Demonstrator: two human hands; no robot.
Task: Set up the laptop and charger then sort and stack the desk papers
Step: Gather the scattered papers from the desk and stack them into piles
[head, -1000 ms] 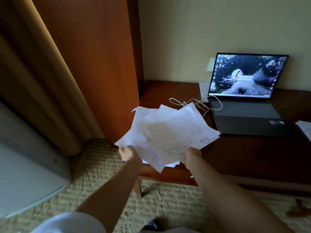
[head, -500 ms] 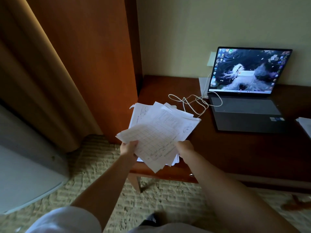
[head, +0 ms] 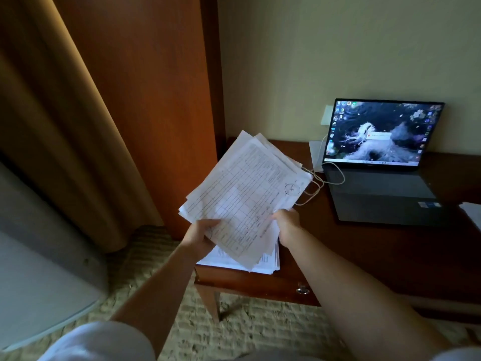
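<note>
Left hand [head: 200,237]: grips sheaf's near-left edge.
Right hand [head: 286,222]: pinches its near-right edge.
Papers [head: 244,194]: held above desk [head: 364,256] left end, over stack [head: 265,264].
Advice: square edges before lowering; avoid cable [head: 316,182].

both bare forearms reach forward from near edge, converging toward middle of scene. left hand [head: 199,237] raised, thumb on top and fingers curled under near-left edge of sheaf of papers [head: 247,196], gripping it. right hand [head: 286,222] just right of it, back of hand toward camera, fingers curled round sheaf's near-right edge. white sleeve at left shoulder.
</note>
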